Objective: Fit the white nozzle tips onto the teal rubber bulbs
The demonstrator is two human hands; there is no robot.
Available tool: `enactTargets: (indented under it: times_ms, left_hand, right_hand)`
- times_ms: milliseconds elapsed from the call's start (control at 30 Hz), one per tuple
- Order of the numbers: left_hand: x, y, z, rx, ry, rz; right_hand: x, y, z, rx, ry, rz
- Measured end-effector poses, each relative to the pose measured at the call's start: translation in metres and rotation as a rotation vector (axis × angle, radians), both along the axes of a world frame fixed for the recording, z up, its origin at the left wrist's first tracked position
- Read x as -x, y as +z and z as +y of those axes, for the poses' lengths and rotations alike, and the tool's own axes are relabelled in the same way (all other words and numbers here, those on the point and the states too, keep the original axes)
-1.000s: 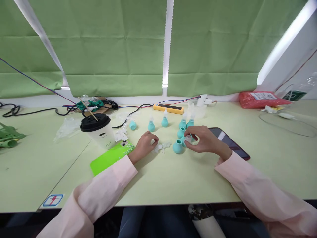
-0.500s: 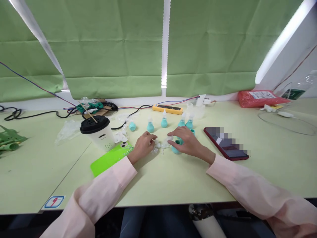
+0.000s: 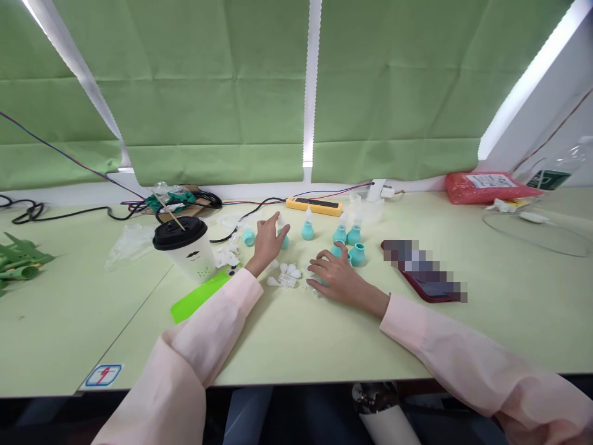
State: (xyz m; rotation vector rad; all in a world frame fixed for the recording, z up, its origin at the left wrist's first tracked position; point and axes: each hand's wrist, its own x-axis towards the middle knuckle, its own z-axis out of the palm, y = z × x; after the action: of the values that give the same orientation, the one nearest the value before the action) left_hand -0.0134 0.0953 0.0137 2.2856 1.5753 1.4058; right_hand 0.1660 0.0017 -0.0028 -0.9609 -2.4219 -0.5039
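Observation:
My left hand [image 3: 267, 242] reaches over the table, thumb and index finger apart. Beside its thumb stands a small teal squeeze bulb [image 3: 285, 241] with a clear tip, partly hidden by the fingers. Lower and to the right, my right hand [image 3: 336, 277] is spread low over clear pieces, its fingers apart, partly covering teal bulbs. One uncapped bulb [image 3: 357, 254] stands just behind it. Loose clear plastic tips [image 3: 288, 275] lie between my hands. Farther back are a tipped bulb [image 3: 307, 230], two more tipped bulbs side by side, and a bulb [image 3: 249, 237] on its side.
A lidded paper cup [image 3: 188, 256] and a bright green phone case [image 3: 199, 300] are at left. A dark red-edged phone [image 3: 424, 272] lies at right. Behind are a yellow power strip [image 3: 314, 206], cables and a red package [image 3: 486, 187].
My left hand has moved up and away from the clear tips to the tipped bulb. My right hand has shifted slightly down, its fingers now lower over the table.

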Motion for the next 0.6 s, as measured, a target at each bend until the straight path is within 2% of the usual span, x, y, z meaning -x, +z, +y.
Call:
enactTargets:
  times_ms: [133, 233, 333, 433, 533, 600]
  left_hand:
    - [-0.002, -0.003, 0.003, 0.052, -0.035, -0.083]
    - [-0.002, 0.009, -0.008, -0.024, -0.047, -0.183]
    - [-0.006, 0.028, -0.036, -0.125, -0.127, -0.375]
    - [-0.015, 0.042, -0.075, -0.112, -0.323, -0.507]
    - [-0.022, 0.042, -0.105, 0.007, -0.527, -0.487]
    - [-0.022, 0.037, -0.112, 0.016, -0.540, -0.440]
  right_hand:
    - [0.000, -0.002, -0.002, -0.062, 0.012, 0.092]
    - [-0.001, 0.002, -0.005, -0.144, 0.032, 0.230]
    - [-0.003, 0.011, -0.010, -0.216, 0.036, 0.392]
    - [-0.004, 0.020, -0.017, -0.229, 0.002, 0.494]
    - [-0.001, 0.022, -0.024, -0.183, 0.017, 0.469]
    - [0.003, 0.020, -0.027, -0.133, 0.067, 0.420]
